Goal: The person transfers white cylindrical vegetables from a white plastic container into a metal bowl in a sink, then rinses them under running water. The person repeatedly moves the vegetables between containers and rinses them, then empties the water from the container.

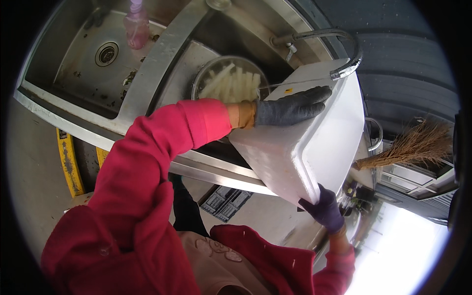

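Note:
A large white foam box (332, 140) is tilted over the right-hand side of the metal sink. My left hand (293, 106), in a dark grey glove, lies against the box's inner wall with its fingers stretched out. At the box's near corner, my right hand (324, 210) in a purple glove grips the rim. A thin stream of water runs from the curved tap (344, 69) past the box. Behind my left wrist, a round metal bowl (198, 78) holds several pale peeled sticks (231, 82), perhaps a vegetable; its lower part is hidden by my sleeve.
The left basin (81, 83) has a drain, scattered scraps and a pink bottle (136, 27). A twig broom (413, 145) lies beyond the box at the right. Yellow metal bars (70, 164) stand below the sink's front edge (64, 120).

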### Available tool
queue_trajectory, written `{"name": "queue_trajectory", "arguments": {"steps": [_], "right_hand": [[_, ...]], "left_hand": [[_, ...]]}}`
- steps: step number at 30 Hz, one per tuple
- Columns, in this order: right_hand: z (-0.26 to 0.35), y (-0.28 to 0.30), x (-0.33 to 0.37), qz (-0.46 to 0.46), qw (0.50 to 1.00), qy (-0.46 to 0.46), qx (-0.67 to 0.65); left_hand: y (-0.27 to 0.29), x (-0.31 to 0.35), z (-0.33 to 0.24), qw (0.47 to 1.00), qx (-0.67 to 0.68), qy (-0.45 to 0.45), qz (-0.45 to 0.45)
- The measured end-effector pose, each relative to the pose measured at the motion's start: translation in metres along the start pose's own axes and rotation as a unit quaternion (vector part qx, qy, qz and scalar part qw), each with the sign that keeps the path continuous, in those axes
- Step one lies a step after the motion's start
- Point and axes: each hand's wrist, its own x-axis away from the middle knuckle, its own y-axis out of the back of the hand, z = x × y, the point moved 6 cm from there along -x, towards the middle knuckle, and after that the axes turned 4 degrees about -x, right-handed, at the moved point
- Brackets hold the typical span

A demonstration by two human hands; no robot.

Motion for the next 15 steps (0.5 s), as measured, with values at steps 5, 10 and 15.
{"name": "queue_trajectory", "arguments": {"steps": [5,10,15], "right_hand": [[0.002,-0.005,0.004,0.033,0.999,0.024,-0.001],[0.01,0.0,0.006,0.037,0.999,0.029,0.016],[0.032,-0.001,0.015,0.051,0.989,0.121,0.072]], "left_hand": [[0.006,-0.031,0.023,0.985,0.118,0.116,0.046],[-0.001,0.004,-0.029,0.997,0.036,0.068,0.001],[0.012,-0.008,0.005,0.997,0.042,0.054,-0.027]]}}
